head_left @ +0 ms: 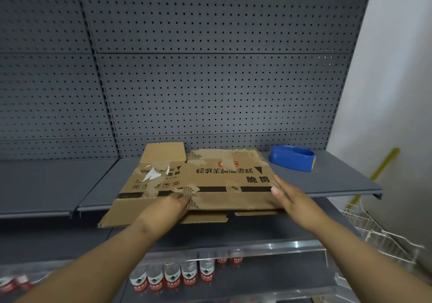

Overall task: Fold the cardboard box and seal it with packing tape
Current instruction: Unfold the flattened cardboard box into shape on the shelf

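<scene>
A flattened brown cardboard box with black print and torn tape patches lies on a grey metal shelf, its near flaps hanging over the front edge. My left hand grips the box's near edge at the middle, fingers on top. At the right side edge my right hand presses flat against the box, fingers extended. A blue packing tape dispenser sits on the shelf behind and to the right of the box, untouched.
A grey pegboard wall backs the shelf. On a lower shelf stand several water bottles with red labels. A white wire rack juts out at lower right, beside a white wall with a yellow pole.
</scene>
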The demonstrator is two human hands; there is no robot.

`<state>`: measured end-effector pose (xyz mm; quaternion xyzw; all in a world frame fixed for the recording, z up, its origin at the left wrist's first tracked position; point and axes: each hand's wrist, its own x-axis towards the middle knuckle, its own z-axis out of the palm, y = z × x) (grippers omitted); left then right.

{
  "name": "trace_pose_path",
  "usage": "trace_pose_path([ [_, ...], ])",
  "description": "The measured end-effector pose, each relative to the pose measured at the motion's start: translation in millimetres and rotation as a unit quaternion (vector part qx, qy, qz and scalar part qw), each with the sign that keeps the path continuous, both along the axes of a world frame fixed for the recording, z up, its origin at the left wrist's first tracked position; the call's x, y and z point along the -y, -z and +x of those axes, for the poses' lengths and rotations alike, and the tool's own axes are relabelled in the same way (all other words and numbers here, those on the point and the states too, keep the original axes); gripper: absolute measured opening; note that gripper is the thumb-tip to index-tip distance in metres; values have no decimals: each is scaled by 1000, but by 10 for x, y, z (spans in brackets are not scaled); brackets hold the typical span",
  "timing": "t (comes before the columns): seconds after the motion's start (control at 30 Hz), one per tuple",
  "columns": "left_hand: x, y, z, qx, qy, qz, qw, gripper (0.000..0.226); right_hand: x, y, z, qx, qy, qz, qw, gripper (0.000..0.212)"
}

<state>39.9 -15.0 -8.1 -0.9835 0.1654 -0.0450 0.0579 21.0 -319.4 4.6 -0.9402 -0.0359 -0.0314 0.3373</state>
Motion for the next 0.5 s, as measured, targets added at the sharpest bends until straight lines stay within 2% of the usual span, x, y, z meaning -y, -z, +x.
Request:
trace_pose_path([
  [0.1, -26, -109, 78, -2, -42, -179, 983, 37, 32, -160, -62, 33, 17, 32, 999, 57],
  [0.23, -53, -416, 111, 62, -66, -356, 930, 34, 114, -453, -54, 97, 73, 144, 982, 57],
  [0.33, -65, -720, 100, 96, -71, -482, 868, 33, 159, -693, -11, 94, 80, 227, 966, 60],
  [0.5, -31, -1048, 66, 151, -54, -636, 755, 27, 102, -1069, 115, 82, 27, 251, 964, 70],
])
